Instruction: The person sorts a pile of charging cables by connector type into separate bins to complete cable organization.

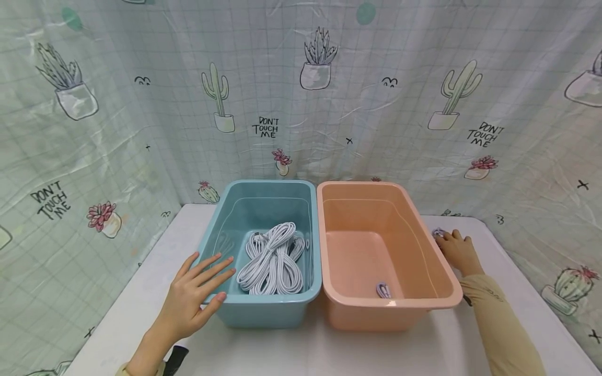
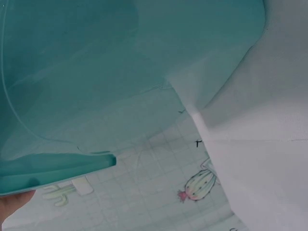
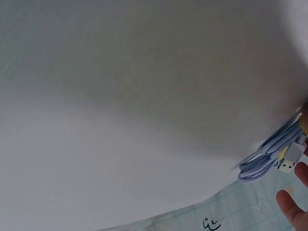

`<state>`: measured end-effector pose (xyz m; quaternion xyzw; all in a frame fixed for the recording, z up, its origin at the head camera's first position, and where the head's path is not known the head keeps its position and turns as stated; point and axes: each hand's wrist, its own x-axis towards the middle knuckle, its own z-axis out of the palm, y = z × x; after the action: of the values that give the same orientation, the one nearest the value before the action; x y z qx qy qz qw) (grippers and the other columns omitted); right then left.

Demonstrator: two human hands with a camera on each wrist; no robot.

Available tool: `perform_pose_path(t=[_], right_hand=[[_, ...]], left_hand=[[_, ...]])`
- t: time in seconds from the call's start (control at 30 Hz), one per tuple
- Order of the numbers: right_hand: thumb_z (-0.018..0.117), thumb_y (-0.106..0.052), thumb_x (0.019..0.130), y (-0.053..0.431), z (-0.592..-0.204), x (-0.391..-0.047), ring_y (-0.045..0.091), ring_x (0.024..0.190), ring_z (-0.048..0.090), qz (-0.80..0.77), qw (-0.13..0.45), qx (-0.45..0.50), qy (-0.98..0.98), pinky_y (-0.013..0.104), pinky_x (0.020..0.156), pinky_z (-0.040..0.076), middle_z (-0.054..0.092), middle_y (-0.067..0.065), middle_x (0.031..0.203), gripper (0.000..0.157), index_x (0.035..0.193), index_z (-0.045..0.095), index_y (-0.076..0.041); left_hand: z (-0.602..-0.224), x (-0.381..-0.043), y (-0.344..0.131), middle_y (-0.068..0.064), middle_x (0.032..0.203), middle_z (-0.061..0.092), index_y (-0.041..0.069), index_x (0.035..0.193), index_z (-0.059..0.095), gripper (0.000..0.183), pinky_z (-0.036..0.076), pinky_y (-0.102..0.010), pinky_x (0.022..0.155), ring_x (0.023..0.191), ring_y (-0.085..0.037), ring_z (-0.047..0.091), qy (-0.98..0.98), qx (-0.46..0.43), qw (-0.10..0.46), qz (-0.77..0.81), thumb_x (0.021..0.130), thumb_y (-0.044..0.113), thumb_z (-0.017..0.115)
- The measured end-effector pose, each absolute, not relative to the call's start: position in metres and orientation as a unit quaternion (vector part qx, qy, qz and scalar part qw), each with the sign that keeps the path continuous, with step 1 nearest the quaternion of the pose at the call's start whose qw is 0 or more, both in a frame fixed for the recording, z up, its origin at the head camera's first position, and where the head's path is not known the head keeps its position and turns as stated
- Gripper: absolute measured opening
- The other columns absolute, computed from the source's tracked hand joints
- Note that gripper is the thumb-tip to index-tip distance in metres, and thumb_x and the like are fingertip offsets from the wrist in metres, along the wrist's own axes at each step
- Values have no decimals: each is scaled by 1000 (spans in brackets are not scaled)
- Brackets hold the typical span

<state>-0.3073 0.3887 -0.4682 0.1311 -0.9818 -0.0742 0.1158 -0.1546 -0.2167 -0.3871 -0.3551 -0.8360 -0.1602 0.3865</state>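
Observation:
My left hand (image 1: 188, 297) lies over the near left rim of the blue bin (image 1: 263, 298), its fingers straight and spread. In the left wrist view, part of that hand (image 2: 14, 204) shows at the rim. Large bundles of white cable (image 1: 273, 258) lie inside the blue bin. To the right of the orange bin (image 1: 395, 302), my right hand (image 1: 458, 253) pinches a small coiled USB cable (image 1: 438, 232) at the table. Close up, the cable (image 3: 269, 154) is bluish-grey with a yellow tie and a white plug; most of the right hand (image 3: 298, 202) is outside that view.
A small coiled cable (image 1: 383, 290) lies at the near end of the orange bin's floor. Both bins stand side by side on a white table (image 1: 254, 352). A cactus-print curtain (image 1: 357, 115) surrounds the table at the back and sides.

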Motion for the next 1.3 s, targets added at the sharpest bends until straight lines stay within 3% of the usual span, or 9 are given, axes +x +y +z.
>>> perform_pose_path(t=[0.37, 0.63, 0.83, 1.07, 1.3], right_hand=[[47, -6, 86, 402, -469, -303, 43, 81, 46, -90, 179, 124, -972, 54, 59, 40, 54, 25, 83, 13, 96, 51, 0], [54, -8, 83, 407, -467, -301, 48, 66, 47, -96, 267, 134, -949, 53, 51, 39, 51, 28, 71, 18, 99, 46, -5], [51, -11, 87, 407, -461, -300, 50, 68, 48, -87, 231, 109, -963, 56, 50, 40, 49, 30, 72, 18, 103, 41, -9], [54, -17, 86, 410, -452, -306, 51, 71, 47, -96, 188, 89, -973, 56, 51, 40, 48, 30, 73, 26, 105, 38, -10], [49, -16, 89, 413, -438, -316, 55, 76, 46, -85, 178, 97, -976, 60, 55, 40, 47, 33, 79, 22, 107, 38, -12]], left_hand=[[-386, -155, -215, -5, 115, 63, 15, 111, 64, 42, 15, -40, 112, 113, -24, 51, -830, -356, 396, -164, 92, 40, 37], [-385, -154, -215, -4, 115, 63, 16, 111, 64, 39, 14, -40, 112, 113, -24, 51, -835, -356, 389, -159, 91, 39, 39], [-385, -153, -215, -4, 115, 63, 16, 111, 64, 40, 20, -45, 108, 112, -24, 52, -840, -350, 383, -156, 92, 39, 38], [-384, -154, -211, -4, 116, 62, 16, 111, 64, 42, 17, -42, 110, 113, -24, 51, -846, -343, 379, -150, 93, 41, 35], [-383, -157, -206, -5, 116, 63, 16, 111, 64, 42, 18, -43, 110, 113, -24, 52, -845, -340, 384, -151, 93, 41, 35]])
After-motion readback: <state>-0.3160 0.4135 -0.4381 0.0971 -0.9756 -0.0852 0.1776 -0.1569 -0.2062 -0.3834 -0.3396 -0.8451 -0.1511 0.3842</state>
